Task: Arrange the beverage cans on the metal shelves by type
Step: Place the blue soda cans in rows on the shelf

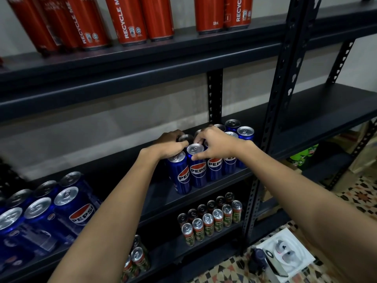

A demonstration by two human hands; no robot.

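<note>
Your left hand (170, 145) grips one Pepsi can (180, 172); your right hand (216, 142) pinches the next can (196, 166) on the shelf (204, 193).

Pepsi cluster (212, 160) stood on middle shelf (163, 193), right end, just left of the near upright (285, 78). Second Pepsi group (40, 213) sat on same shelf, far left, well apart. Upper shelf (142, 58) carried the tall cans (126, 19) in a row. Small cans (212, 219) sat on the lower shelf (204, 242), below the cluster. Left hand (171, 146) and right hand (218, 144) rested on the cluster's tops, side by side. White packet (285, 254) lay on the floor, right of the rack.
</note>
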